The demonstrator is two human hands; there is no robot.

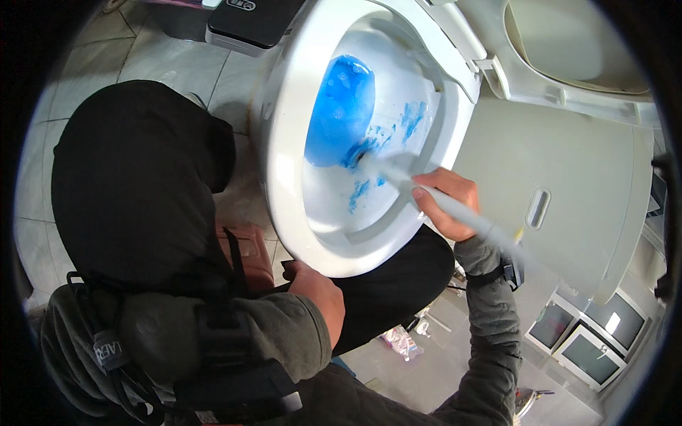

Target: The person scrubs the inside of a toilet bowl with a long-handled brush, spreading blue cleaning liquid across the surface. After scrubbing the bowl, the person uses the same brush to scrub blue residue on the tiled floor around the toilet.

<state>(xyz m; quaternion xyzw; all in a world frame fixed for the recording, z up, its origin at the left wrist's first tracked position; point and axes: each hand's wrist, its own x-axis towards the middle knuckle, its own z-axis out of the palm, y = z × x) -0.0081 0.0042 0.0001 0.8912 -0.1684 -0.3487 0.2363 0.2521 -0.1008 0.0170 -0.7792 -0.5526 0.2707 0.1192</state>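
Note:
My right hand grips the pale handle of a toilet brush, which is blurred along its length. The brush head is down inside the white toilet bowl, beside blue water. Blue streaks mark the bowl's inner wall around the brush head. My left hand is curled by my leg, just below the bowl's front rim; a small dark thing shows at its fingertips, and I cannot tell what it is or whether the hand grips it. The toilet seat is raised at the upper right.
A black-topped bin stands beside the toilet at the upper left, on a tiled floor. The toilet tank or a cabinet panel with an oval recess lies to the right. A plastic packet and a framed window show lower right.

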